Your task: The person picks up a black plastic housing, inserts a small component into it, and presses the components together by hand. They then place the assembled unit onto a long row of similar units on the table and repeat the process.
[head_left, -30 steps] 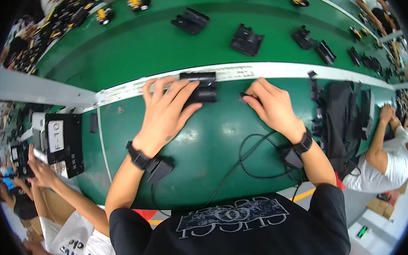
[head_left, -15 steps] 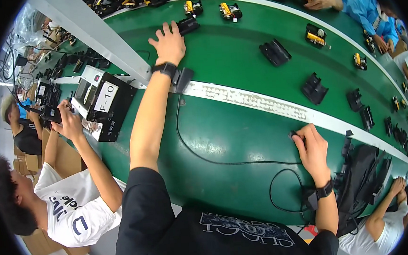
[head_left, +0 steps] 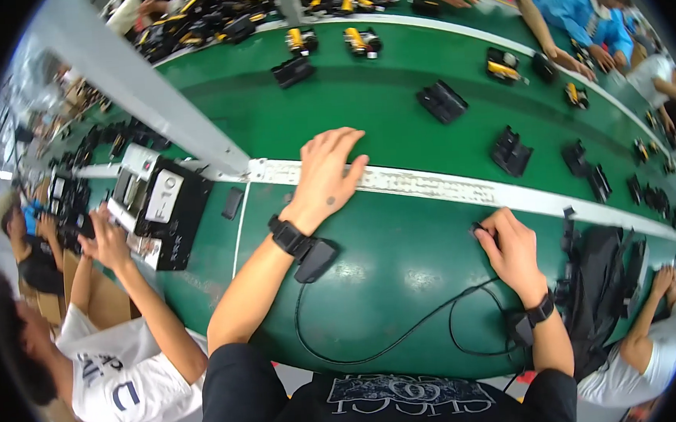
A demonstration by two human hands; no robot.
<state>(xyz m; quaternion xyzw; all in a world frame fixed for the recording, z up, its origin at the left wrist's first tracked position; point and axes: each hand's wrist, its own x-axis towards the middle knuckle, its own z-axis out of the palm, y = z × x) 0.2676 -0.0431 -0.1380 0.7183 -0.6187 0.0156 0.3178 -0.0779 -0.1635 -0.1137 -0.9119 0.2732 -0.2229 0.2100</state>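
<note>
- Leftmost, a co-worker in a white shirt with dark lettering sits by the bench; the folds break up the letters.
- Toward the left end of the green workbench, a black boxy device carries a white label with large dark characters, the clearest writing in view.
- Just right of it, a flat dark strip lies near the bench's far edge.
- The left hand, fingers loosely spread and thumb apart, shows nothing in its grip. It is over the white rail at the bench's far edge; contact cannot be told.
- Across the rail, one black housing lies toward the belt's far edge, another near its close edge, farther right.
- The wearer's black shirt, at the bench's near edge, bears pale print.
- The right hand pinches a small dark piece between thumb and fingers, right of the bench's middle; the fingers partly hide it.
- The step looks like a pause between grips: one hand free, one occupied. Taking a housing would call for a reach past the rail with the free hand.
- Near the bench's right end lies a black fabric bundle.
</note>
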